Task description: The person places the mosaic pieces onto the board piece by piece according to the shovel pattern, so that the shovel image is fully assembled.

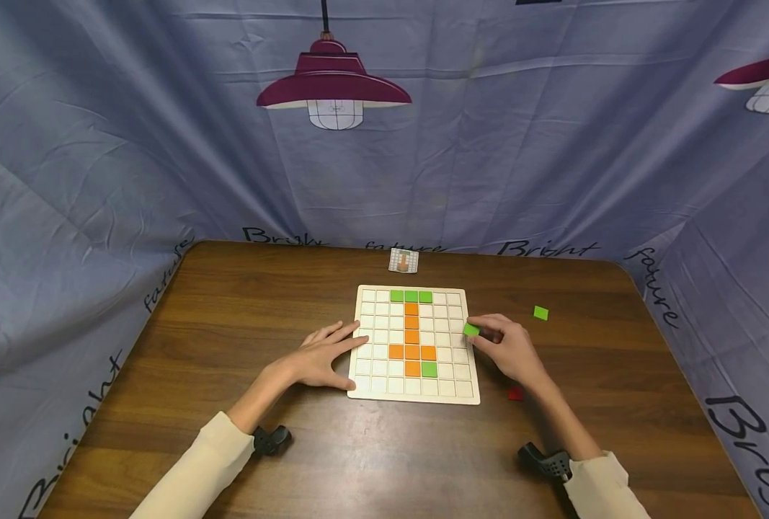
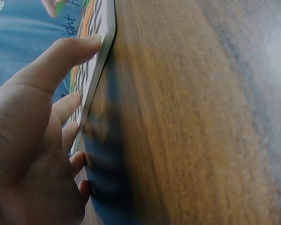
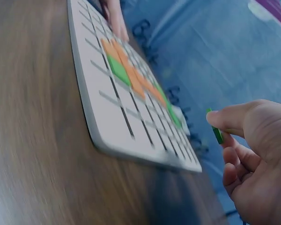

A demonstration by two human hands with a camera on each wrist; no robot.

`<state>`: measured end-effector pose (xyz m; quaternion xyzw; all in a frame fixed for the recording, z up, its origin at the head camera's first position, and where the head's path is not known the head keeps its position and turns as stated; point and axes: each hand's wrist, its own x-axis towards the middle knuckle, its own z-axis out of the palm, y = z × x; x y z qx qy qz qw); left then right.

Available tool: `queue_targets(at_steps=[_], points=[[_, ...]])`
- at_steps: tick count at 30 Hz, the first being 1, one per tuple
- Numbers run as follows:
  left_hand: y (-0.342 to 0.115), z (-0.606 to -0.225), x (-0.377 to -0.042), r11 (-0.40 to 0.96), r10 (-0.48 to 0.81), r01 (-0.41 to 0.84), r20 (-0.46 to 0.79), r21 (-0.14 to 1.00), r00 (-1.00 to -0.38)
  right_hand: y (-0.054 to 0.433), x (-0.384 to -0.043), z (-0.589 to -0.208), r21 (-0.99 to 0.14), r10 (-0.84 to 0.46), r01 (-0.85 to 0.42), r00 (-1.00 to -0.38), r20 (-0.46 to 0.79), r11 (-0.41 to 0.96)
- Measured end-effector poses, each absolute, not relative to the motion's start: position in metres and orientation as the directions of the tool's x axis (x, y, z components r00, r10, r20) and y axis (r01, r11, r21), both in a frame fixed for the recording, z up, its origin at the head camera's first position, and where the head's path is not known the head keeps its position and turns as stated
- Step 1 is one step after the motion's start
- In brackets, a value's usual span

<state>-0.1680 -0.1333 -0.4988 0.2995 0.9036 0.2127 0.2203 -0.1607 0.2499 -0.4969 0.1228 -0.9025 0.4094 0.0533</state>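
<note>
A white grid board [image 1: 452,393] lies on the brown table, with orange tiles [image 1: 412,336] down one column and across one row. Three green tiles [image 1: 411,296] line its far edge, and another green tile [image 1: 429,370] sits near the close side. My left hand [image 1: 322,358] rests on the board's left edge with fingers spread, the thumb at the near corner. Between thumb and fingertips, my right hand [image 1: 506,347] pinches a loose green tile [image 3: 217,133], held above the board's right edge.
Behind the board lies a small pattern card [image 1: 403,261]. One green tile [image 1: 540,313] is on the table at right, and a red tile [image 1: 516,394] lies by the right forearm. A printed blue-grey curtain [image 1: 371,180] hangs along the table's back and sides.
</note>
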Motion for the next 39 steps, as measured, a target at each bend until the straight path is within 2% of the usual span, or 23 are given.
queue_targets(at_steps=[10,21,39], points=[[-0.134,-0.499,-0.168,0.725,0.638,0.451,-0.261,0.521,-0.724,0.207,-0.148,-0.494,-0.74,-0.276,-0.306,-0.946,0.168,0.599],[-0.134,-0.5,-0.169,0.725,0.639,0.454,-0.258,0.518,-0.725,0.16,-0.134,-0.515,-0.697,-0.403,-0.406,-0.897,0.181,0.591],[-0.135,-0.5,-0.168,0.722,0.641,0.456,-0.254,0.521,-0.725,0.14,-0.136,-0.516,-0.641,-0.468,-0.446,-0.871,0.149,0.625]])
